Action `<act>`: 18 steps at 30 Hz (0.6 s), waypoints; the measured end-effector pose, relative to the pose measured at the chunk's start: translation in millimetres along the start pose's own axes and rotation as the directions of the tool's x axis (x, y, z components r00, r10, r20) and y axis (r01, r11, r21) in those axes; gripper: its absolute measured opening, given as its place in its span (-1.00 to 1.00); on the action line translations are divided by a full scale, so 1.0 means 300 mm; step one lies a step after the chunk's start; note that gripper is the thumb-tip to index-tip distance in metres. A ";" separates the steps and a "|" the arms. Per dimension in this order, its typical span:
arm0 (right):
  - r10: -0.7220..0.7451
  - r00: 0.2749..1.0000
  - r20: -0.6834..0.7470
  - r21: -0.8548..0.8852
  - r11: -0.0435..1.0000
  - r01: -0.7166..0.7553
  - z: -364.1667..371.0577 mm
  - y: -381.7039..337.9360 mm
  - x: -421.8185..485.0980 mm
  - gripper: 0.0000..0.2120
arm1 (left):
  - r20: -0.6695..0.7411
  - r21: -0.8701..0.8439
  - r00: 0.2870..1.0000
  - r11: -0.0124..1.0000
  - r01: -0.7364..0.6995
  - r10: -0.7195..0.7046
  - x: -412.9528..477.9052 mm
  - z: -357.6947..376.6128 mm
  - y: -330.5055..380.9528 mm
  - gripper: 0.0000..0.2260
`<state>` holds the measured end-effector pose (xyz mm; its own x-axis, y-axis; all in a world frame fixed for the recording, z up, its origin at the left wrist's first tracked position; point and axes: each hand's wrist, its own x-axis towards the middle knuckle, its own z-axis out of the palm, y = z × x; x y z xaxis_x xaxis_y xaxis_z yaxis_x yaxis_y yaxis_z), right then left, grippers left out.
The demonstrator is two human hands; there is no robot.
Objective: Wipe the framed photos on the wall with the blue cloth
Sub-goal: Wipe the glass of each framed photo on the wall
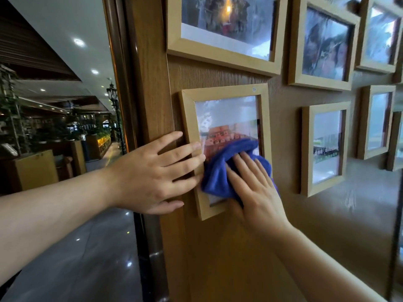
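Observation:
A light wooden framed photo (226,92) showing a red building hangs low on the wooden wall. My right hand (255,188) presses a bunched blue cloth (220,168) flat against the lower part of its glass. My left hand (152,173) lies open, fingers spread, on the frame's left edge and the wall beside it. Several other framed photos hang around it: a large one above (222,49), one at upper right (325,44) and one to the right (325,149).
The wooden wall panel (239,247) ends at a dark door post (130,83) on the left. Beyond it lies a hall with a shiny dark floor (87,258), plants and wooden cabinets (32,168). More frames (377,120) hang at the far right.

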<state>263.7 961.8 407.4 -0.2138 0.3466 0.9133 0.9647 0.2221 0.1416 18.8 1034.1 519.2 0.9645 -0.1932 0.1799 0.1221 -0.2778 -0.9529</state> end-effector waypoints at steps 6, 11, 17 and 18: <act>-0.035 0.999 -0.023 -0.035 0.999 0.035 -0.015 0.024 0.082 -0.51 | 0.013 0.011 1.000 1.000 0.005 -0.005 0.000 -0.004 0.001 -0.55; 0.007 0.999 -0.041 -0.055 0.998 -0.010 -0.072 0.049 0.253 -0.50 | 0.025 0.015 1.000 1.000 0.011 -0.012 -0.003 -0.004 0.003 -0.52; -0.064 0.997 -0.039 -0.053 0.997 0.062 -0.041 0.053 0.134 -0.52 | 0.003 -0.006 1.000 1.000 0.028 -0.028 0.000 -0.004 0.008 -0.54; -0.094 0.995 -0.018 -0.061 0.994 0.093 -0.033 0.058 0.093 -0.51 | 0.003 -0.006 1.000 1.000 0.028 -0.028 0.001 -0.004 0.008 -0.55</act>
<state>276.0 966.2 439.0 -0.3011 0.3075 0.9027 0.9482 0.1972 0.2490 19.0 1032.2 517.2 0.9615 -0.1822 0.2059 0.1479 -0.2886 -0.9460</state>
